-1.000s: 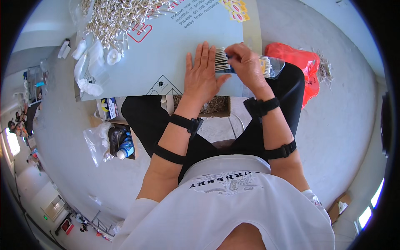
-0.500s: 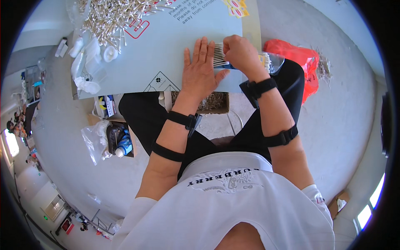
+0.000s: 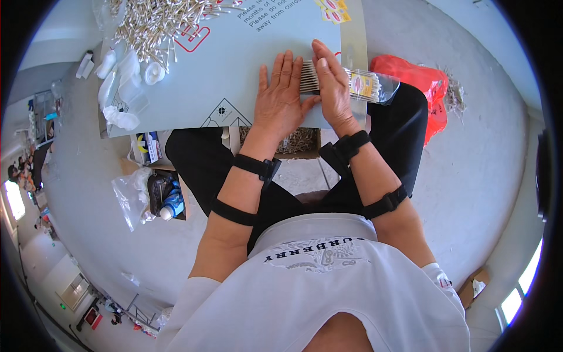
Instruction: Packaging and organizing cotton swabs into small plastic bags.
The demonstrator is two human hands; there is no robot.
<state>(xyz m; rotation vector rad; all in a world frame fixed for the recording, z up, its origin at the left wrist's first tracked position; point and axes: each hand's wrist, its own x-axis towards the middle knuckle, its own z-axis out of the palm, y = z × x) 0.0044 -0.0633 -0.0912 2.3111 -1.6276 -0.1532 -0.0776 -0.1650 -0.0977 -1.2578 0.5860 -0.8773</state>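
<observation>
- Near the top centre of the frame, just right of the middle, a clear packet of cotton swabs [image 3: 365,87] lies crosswise on a pale grey-blue board [image 3: 205,82], with a yellow label showing through the film and its right end reaching past the board's edge.
- Left of that packet, the left hand [image 3: 282,91] rests palm down and flat on the board, fingers straight and nearly together, thumb out to the right; it has hold of nothing, and its forefinger side lies just beside the left ends of the swabs.
- Across the packet's middle, the right hand [image 3: 334,88] stands partly on edge, fingers outstretched and pointing to the upper left; it is unclenched, curled round nothing, and hides part of the swabs.
- At the upper left of the frame, a large loose heap of swabs [image 3: 155,29] spreads over the board, with a white roll [image 3: 153,73] and crumpled white plastic [image 3: 122,118] below it.
- At the top, right of centre, several yellow labels [image 3: 334,12] overlap near the board's right side.
- At the upper right, a red plastic bag [image 3: 415,79] sits beyond the packet.
- Below the board's lower edge, an open box [image 3: 316,151] holds many thin sticks.
</observation>
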